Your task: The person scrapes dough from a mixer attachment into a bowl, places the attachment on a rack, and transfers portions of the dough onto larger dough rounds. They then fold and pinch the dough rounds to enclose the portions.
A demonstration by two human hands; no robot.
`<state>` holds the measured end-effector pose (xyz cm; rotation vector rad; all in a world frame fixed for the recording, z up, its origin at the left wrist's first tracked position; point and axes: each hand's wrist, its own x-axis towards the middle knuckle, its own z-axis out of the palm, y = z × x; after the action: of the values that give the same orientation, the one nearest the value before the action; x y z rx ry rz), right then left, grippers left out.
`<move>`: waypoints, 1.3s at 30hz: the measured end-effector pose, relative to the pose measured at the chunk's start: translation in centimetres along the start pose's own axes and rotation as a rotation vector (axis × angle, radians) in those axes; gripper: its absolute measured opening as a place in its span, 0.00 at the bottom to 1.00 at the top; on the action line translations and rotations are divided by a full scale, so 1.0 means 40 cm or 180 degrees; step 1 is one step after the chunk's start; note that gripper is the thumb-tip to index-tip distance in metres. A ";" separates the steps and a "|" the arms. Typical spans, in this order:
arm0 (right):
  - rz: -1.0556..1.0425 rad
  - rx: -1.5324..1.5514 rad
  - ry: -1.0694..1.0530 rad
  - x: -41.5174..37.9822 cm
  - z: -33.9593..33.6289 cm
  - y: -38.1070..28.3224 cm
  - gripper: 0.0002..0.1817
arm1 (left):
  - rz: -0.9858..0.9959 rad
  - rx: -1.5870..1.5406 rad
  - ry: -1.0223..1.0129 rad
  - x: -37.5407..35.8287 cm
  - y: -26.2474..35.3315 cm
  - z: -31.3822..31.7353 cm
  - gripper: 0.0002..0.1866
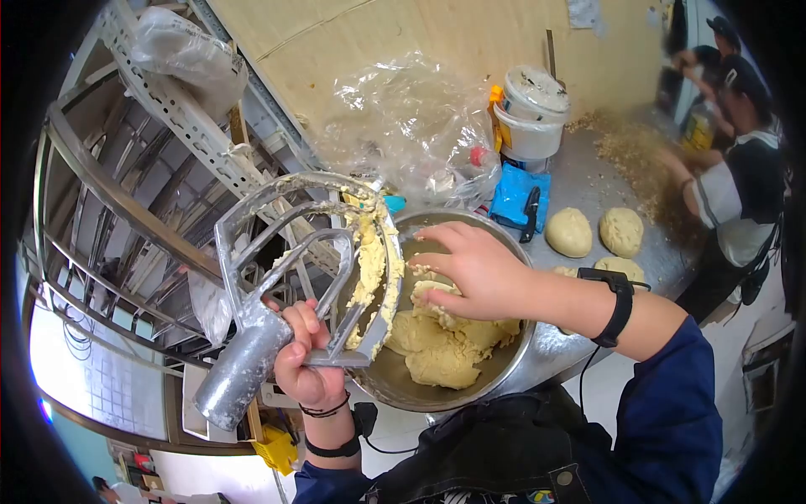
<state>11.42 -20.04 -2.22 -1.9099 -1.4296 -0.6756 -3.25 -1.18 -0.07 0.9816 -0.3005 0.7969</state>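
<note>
Paddle – left hand grips | right hand on dough – bowl

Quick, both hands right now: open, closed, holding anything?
Left hand: closed grip on the mixer paddle, smeared with dough.
Right hand: open, fingers spread, holding nothing, over the dough in the steel bowl.

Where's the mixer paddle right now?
In the head view, the mixer paddle is gripped in the left hand, left of the steel bowl, dough stuck along its edge.
</note>
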 end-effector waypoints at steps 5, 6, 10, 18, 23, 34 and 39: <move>-0.0396 0.0978 -0.0903 0.014 -0.020 -0.054 0.24 | -0.0051 0.0146 0.0102 -0.001 -0.013 0.001 0.28; -0.0671 0.1137 -0.1077 0.017 -0.016 -0.073 0.26 | -0.0049 0.0240 0.0131 0.000 -0.017 0.002 0.28; -0.0279 0.1488 -0.2061 0.027 0.007 -0.110 0.28 | -0.0111 0.0275 0.0078 -0.005 -0.029 0.012 0.28; -0.0011 0.0084 -0.2959 0.055 0.040 -0.099 0.26 | -0.0403 0.0384 0.0057 -0.026 -0.042 0.018 0.28; 0.0110 -0.0430 -0.2831 0.018 0.012 -0.066 0.29 | -0.0492 -0.0209 0.0133 -0.029 -0.024 0.000 0.26; 0.0087 0.0685 -0.1665 0.001 0.010 0.016 0.46 | -0.0286 -0.1028 0.0403 -0.022 0.028 -0.039 0.25; 0.0342 0.2052 -0.2115 -0.017 0.013 -0.050 0.50 | -0.0072 -0.0988 0.0415 -0.024 0.026 -0.055 0.25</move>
<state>9.33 -19.67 -2.68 -1.7066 -1.6369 0.4894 -4.91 0.51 -1.15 0.6383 -0.2896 0.7633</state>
